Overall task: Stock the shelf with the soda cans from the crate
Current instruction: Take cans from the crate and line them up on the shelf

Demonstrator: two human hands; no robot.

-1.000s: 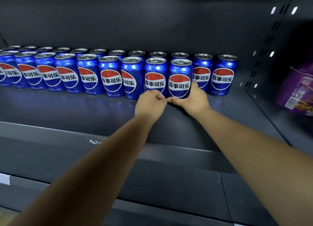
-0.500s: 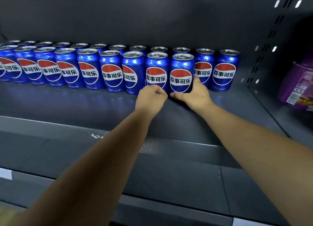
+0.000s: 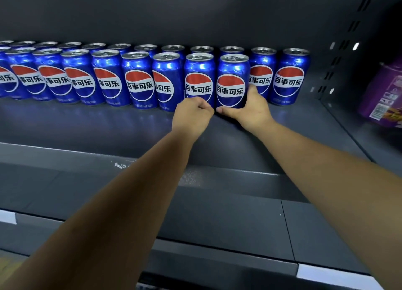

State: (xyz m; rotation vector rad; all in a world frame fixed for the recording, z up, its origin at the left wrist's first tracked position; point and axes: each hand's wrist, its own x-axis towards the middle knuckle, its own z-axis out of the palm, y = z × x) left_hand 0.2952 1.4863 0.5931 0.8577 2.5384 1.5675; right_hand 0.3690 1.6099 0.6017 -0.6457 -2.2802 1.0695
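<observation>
Two rows of blue soda cans stand upright on a dark grey shelf, against its back wall. My right hand grips the base of the rightmost front-row can, thumb in front and fingers round its right side. My left hand is curled in a fist at the foot of the neighbouring front-row can; I cannot tell whether it holds the can or only touches it. Two back-row cans stand to the right of my right hand. The crate is out of view.
A purple package lies in the adjoining shelf bay at the right, behind a perforated upright. Bare shelf floor lies in front of the cans. A lower shelf with white price-strip labels runs below my arms.
The can under my right hand has slid back into line with the front row. My left fist stays at the neighbouring can's base. The camera has moved a little.
</observation>
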